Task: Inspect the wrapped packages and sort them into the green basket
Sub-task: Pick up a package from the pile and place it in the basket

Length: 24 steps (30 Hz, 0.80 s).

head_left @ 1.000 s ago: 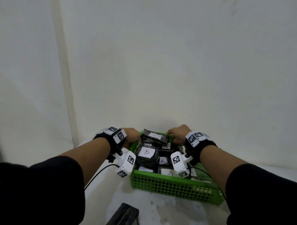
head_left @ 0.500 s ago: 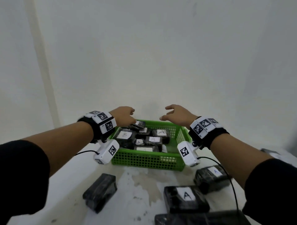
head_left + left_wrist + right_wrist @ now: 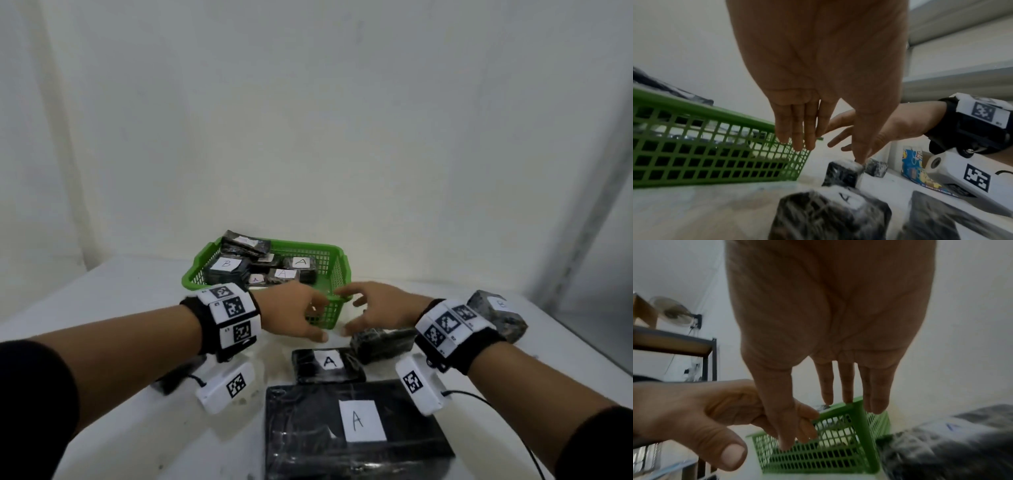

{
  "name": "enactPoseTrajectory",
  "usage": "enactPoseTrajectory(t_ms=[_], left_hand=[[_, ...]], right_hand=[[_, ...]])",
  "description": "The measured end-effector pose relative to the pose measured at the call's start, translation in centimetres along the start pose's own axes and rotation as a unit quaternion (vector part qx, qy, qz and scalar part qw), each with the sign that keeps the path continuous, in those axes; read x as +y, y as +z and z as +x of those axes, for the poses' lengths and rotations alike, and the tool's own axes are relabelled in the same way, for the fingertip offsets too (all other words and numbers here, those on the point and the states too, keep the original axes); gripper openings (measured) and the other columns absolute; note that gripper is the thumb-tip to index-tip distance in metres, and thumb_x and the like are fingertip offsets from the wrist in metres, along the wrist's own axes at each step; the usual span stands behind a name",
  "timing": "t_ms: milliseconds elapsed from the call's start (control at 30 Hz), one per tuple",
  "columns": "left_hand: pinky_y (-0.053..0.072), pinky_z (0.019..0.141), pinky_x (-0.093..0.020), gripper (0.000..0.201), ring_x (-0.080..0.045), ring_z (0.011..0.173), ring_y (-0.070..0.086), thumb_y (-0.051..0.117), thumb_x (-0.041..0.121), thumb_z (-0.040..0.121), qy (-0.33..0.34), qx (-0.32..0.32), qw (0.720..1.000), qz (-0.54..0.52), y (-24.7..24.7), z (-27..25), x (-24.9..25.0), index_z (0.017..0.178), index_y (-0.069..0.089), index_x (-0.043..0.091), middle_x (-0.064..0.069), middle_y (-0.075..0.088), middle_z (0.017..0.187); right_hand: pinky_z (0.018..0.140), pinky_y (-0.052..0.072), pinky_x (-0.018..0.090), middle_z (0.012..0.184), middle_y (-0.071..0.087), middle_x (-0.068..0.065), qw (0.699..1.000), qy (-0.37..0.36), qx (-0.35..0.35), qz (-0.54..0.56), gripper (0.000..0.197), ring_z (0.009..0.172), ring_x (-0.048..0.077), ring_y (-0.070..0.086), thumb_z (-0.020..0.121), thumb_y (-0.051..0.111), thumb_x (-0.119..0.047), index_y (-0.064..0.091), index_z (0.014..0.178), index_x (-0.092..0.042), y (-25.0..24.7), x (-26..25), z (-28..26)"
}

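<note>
So I had both my left hand (image 3: 297,313) and right hand (image 3: 378,308) empty with fingers loosely spread, hovering by the basket (image 3: 337,310) to grab the small package (image 3: 382,339) next.

Right hand (image 3: 830,321), palm seen from the wrist, fingers (image 3: 846,382) straight and spread, holding nothing. Left hand (image 3: 701,415) beside it, thumb forward. Green basket (image 3: 838,456) beyond the fingertips, pale-labelled contents inside. Dark wrapped package (image 3: 953,443) lower right, blurred. Metal shelf (image 3: 674,344) and wall fan (image 3: 672,311) at left.
</note>
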<state>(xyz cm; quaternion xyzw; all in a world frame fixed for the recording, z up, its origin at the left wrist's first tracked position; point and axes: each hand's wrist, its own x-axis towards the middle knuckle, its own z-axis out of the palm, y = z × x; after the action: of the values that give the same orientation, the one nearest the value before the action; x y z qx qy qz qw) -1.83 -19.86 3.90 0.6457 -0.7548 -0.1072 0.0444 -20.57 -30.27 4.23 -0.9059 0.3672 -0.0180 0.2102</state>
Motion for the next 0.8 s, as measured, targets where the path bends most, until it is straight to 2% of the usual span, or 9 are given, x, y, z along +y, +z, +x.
enactPoseTrajectory(t_ms=[100,200,300,367,433,600,700,800], left_hand=[[0.052,0.096,-0.034,0.068,-0.022,0.114,0.062,0.070,0.057,0.089,-0.013,-0.058,0.998,0.034,1.5,0.1,0.4,0.138,0.055,0.013,-0.005,0.063,0.137],[0.049,0.107,-0.036,0.080,-0.022,0.127,0.059,0.071,0.059,0.087,-0.028,-0.087,0.995,0.030,2.7,0.1,0.5,0.149,0.047,0.013,-0.002,0.058,0.145],[0.048,0.108,-0.036,0.081,-0.024,0.127,0.060,0.071,0.057,0.088,-0.040,-0.119,0.991,0.045,3.6,0.0,0.7,0.150,0.046,0.012,-0.003,0.060,0.143],[0.051,0.103,-0.038,0.067,-0.027,0.118,0.063,0.070,0.048,0.091,-0.038,-0.131,0.989,0.064,4.1,0.0,0.7,0.144,0.053,0.011,-0.007,0.066,0.133],[0.053,0.097,-0.038,0.054,-0.027,0.109,0.065,0.071,0.042,0.091,-0.029,-0.132,0.989,0.066,4.2,0.1,0.7,0.135,0.060,0.013,-0.008,0.070,0.123],[0.056,0.081,-0.031,0.045,-0.022,0.094,0.069,0.078,0.040,0.083,-0.013,-0.101,0.994,0.036,3.9,0.2,0.5,0.120,0.072,0.015,-0.004,0.076,0.106],[0.059,0.086,-0.036,0.050,-0.018,0.092,0.070,0.081,0.046,0.078,-0.025,-0.050,0.998,-0.033,3.5,0.0,-0.5,0.119,0.072,0.019,0.001,0.076,0.105],[0.057,0.095,-0.034,0.055,-0.014,0.100,0.069,0.082,0.041,0.079,-0.028,0.017,0.992,-0.123,2.4,-0.4,-1.9,0.127,0.066,0.020,0.005,0.073,0.114]], right_hand=[[0.113,0.045,0.035,0.158,0.043,-0.003,0.998,-0.032,0.024,-0.054,0.082,0.139,0.017,0.048,0.078,0.090,-0.033,0.052,0.150,-0.026,1.5,-0.2,-1.3],[0.109,0.047,0.034,0.151,0.049,-0.003,0.997,-0.047,0.020,-0.066,0.078,0.132,0.017,0.053,0.079,0.089,-0.033,0.054,0.148,-0.026,2.1,-0.7,-2.0],[0.106,0.048,0.033,0.146,0.057,-0.006,0.993,-0.023,-0.046,-0.102,0.081,0.125,0.016,0.059,0.081,0.086,-0.040,0.049,0.152,-0.027,2.4,-1.2,-2.4],[0.108,0.047,0.034,0.146,0.059,-0.006,0.985,-0.006,-0.104,-0.139,0.079,0.128,0.018,0.059,0.084,0.083,-0.042,0.048,0.153,-0.029,2.6,-1.5,-2.3],[0.109,0.046,0.034,0.145,0.061,-0.004,0.977,-0.002,-0.137,-0.161,0.073,0.129,0.020,0.059,0.087,0.080,-0.036,0.050,0.153,-0.029,2.9,-1.9,-2.2],[0.096,0.044,0.026,0.139,0.067,0.000,0.969,-0.007,-0.169,-0.178,0.070,0.122,0.021,0.063,0.089,0.078,-0.028,0.050,0.153,-0.026,3.5,-2.4,-1.2],[0.100,0.049,0.031,0.135,0.067,0.002,0.977,-0.023,-0.120,-0.173,0.076,0.119,0.023,0.063,0.080,0.087,-0.036,0.053,0.148,-0.024,3.2,-2.1,-0.8],[0.105,0.049,0.036,0.135,0.063,-0.002,0.994,-0.019,-0.046,-0.094,0.086,0.118,0.020,0.061,0.073,0.091,-0.044,0.050,0.147,-0.025,1.8,-1.1,-0.8]])
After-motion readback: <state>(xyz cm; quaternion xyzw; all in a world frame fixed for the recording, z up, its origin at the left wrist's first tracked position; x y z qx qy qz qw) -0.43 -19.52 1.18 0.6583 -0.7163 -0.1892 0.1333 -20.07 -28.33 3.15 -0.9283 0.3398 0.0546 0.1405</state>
